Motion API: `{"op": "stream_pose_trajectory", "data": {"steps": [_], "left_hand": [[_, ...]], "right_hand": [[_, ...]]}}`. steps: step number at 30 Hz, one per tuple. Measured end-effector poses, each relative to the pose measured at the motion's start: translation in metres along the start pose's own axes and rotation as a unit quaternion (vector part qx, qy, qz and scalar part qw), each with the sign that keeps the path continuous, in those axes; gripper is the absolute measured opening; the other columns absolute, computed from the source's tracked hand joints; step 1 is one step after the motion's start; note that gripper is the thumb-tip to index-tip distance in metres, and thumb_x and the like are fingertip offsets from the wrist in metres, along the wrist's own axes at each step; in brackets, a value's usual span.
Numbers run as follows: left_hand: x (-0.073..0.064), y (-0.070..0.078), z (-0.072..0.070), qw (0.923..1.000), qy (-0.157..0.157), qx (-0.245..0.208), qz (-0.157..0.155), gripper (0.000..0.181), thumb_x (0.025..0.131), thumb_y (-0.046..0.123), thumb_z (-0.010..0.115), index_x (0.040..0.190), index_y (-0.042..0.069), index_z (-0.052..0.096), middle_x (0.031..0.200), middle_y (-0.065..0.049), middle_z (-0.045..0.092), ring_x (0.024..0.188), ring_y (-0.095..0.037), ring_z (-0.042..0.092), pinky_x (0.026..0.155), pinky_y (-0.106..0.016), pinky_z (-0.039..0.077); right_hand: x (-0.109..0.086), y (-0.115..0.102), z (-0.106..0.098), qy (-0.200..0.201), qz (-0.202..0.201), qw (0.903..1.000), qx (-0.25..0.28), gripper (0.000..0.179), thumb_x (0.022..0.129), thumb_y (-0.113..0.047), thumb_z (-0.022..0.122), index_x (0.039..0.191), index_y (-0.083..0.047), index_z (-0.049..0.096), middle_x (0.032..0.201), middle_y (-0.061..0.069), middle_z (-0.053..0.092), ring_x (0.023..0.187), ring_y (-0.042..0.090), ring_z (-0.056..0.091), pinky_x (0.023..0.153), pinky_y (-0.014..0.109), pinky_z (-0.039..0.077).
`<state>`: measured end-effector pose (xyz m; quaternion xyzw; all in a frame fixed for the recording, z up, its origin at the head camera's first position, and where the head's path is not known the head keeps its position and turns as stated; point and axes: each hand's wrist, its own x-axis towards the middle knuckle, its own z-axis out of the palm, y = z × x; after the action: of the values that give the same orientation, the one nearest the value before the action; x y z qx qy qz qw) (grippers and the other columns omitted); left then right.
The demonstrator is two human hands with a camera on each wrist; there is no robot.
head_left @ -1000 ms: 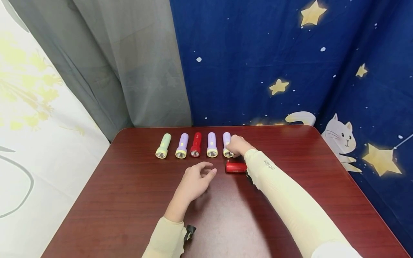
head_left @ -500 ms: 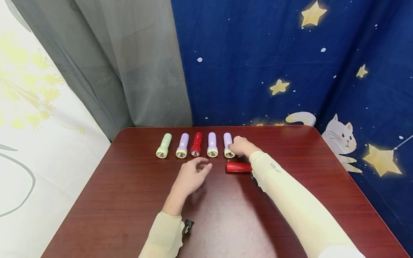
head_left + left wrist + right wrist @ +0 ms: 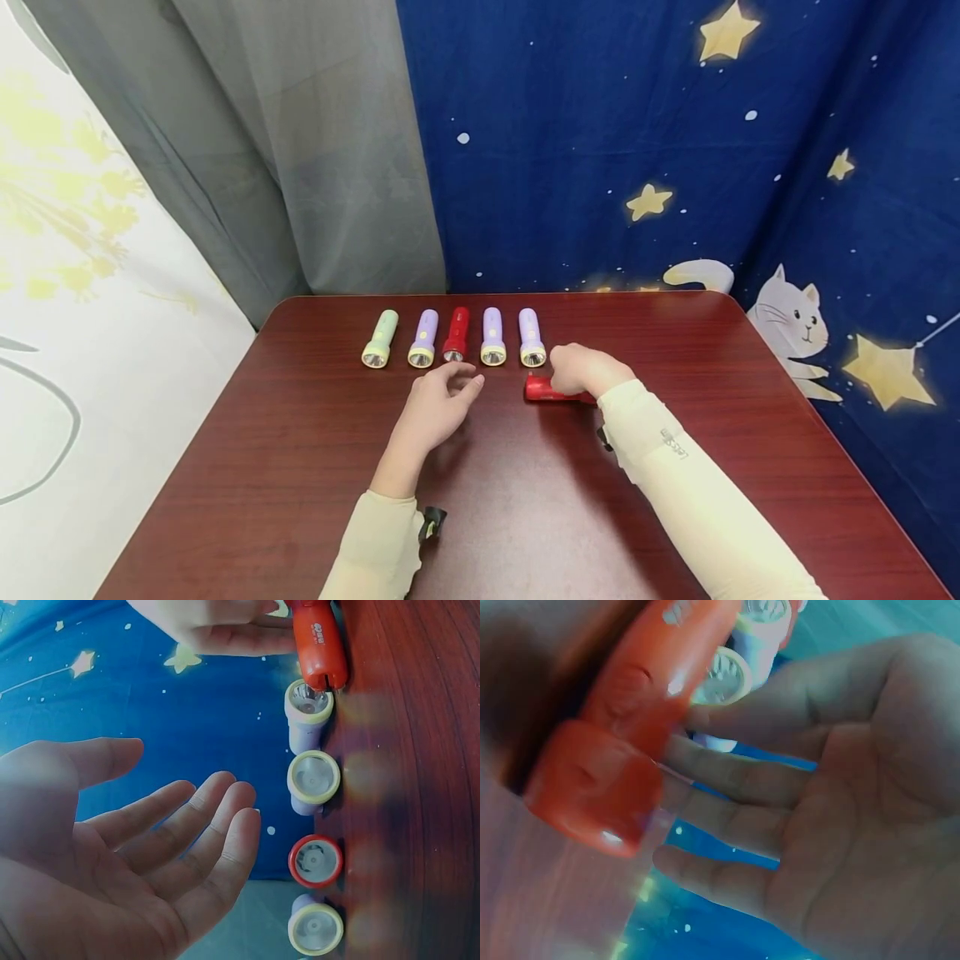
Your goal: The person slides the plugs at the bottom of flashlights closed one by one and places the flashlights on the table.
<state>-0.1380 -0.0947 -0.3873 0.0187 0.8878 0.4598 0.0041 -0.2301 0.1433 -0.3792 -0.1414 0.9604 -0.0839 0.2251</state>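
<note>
A red flashlight point(image 3: 540, 389) lies crosswise on the table, partly covered by my right hand point(image 3: 588, 371) in the head view. In the right wrist view, that hand's thumb and fingers reach to the flashlight's side, not curled round it; whether they touch it is hard to tell. My left hand point(image 3: 431, 408) hovers to the left, holding nothing, its fingers loosely bent and palm facing inward. Beyond the hands runs a row: a light green flashlight point(image 3: 380, 337), a purple one point(image 3: 423, 333), another red one point(image 3: 457, 329), then two more purple flashlights point(image 3: 530, 333), lens ends towards me.
The row stands near the back edge of the dark red wooden table point(image 3: 300, 467). Behind the table hang a grey curtain point(image 3: 345, 167) and a blue star-patterned curtain point(image 3: 562, 167). A white patterned cloth point(image 3: 90, 375) is at the left.
My right hand has left the rightmost purple flashlight and come back towards me, over the crosswise red flashlight. My left hand has drifted slightly left. The row looks unchanged.
</note>
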Motion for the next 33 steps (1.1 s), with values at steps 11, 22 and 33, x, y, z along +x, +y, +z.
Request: {"op": "stream_pose_trajectory", "data": {"steps": [11,22,33], "left_hand": [[0.0,-0.003,0.001,0.9999,-0.005,-0.004,-0.01,0.037,0.104,0.031,0.068,0.133,0.009,0.071,0.118,-0.01,0.079,0.103,-0.022,0.077,0.097,-0.045,0.062],[0.002,-0.006,0.001,0.9999,-0.003,0.001,-0.012,0.037,0.104,0.032,0.068,0.134,0.009,0.07,0.121,-0.01,0.079,0.108,-0.023,0.078,0.099,-0.047,0.062],[0.002,-0.001,0.001,1.0,-0.006,-0.001,0.0,0.038,0.102,0.029,0.071,0.134,0.008,0.07,0.119,-0.009,0.079,0.104,-0.022,0.077,0.097,-0.045,0.062]], "right_hand": [[-0.007,-0.001,0.022,0.049,-0.031,0.9983,-0.006,0.012,0.083,-0.006,0.077,0.088,-0.008,0.067,0.084,0.007,0.066,0.075,0.023,0.057,0.068,0.034,0.047],[-0.007,0.007,0.03,0.085,-0.052,0.995,-0.004,0.015,0.084,-0.006,0.08,0.097,-0.01,0.074,0.083,0.004,0.066,0.075,0.021,0.057,0.069,0.033,0.047],[-0.022,-0.009,0.021,0.111,-0.103,0.9881,0.026,0.034,0.089,-0.015,0.083,0.119,0.001,0.074,0.096,0.009,0.073,0.082,0.02,0.06,0.078,0.034,0.054]]}}
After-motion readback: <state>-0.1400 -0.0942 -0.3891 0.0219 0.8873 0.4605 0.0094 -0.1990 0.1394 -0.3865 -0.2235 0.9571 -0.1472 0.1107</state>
